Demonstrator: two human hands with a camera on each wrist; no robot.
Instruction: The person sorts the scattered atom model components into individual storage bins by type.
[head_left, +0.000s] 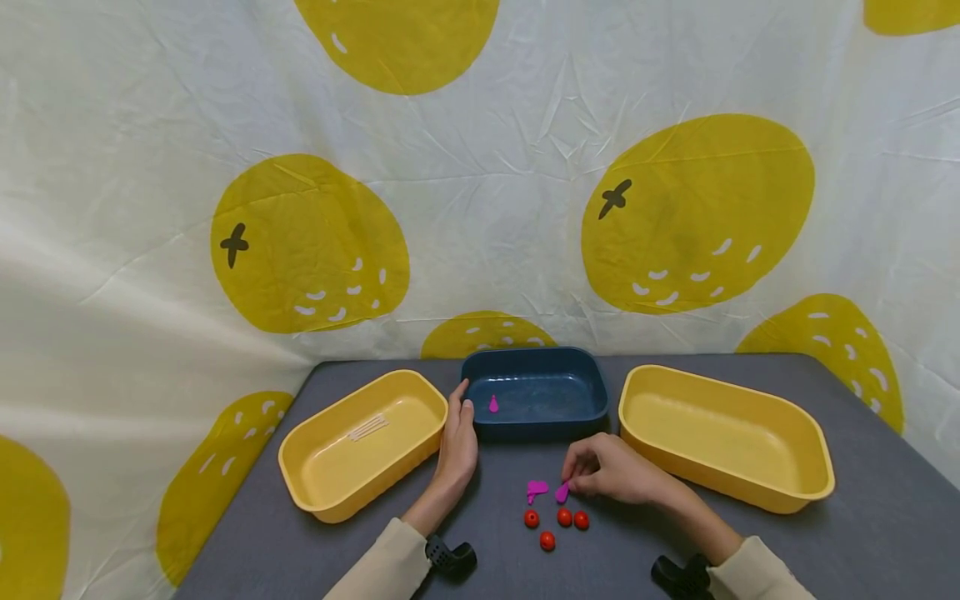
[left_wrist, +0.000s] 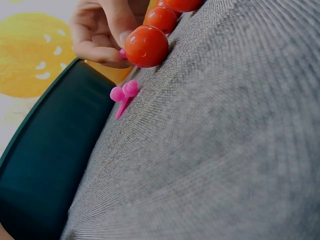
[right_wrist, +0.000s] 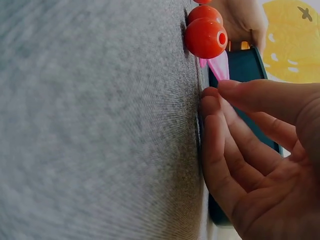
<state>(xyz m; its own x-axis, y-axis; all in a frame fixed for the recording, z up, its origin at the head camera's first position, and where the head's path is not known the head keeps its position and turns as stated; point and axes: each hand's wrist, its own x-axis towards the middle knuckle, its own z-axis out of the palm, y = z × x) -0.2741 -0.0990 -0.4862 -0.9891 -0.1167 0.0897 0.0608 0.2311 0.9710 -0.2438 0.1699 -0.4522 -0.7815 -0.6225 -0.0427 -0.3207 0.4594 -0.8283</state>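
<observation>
Between thumb and fingertips my right hand [head_left: 615, 468] pinches a small pink teardrop-shaped piece [head_left: 562, 493] at the table top; its wide end shows in the right wrist view [right_wrist: 219, 65]. Just left of it lies another pink piece [head_left: 537, 488] with rounded lobes and a thin stem. Several round red beads [head_left: 547, 541], at least one with a visible hole, lie on the near side of these pieces. My left hand [head_left: 457, 446], fingers straight, rests against the left end of the dark blue bin [head_left: 540, 432]. Inside that bin lies a pink teardrop-shaped piece [head_left: 493, 405].
On the left stands a yellow bin [head_left: 330, 504] with a few thin pale sticks [head_left: 367, 427] inside. Another yellow bin [head_left: 750, 490] stands on the right, close to my right hand. A lemon-patterned cloth [head_left: 495, 242] hangs behind the grey table [head_left: 495, 567].
</observation>
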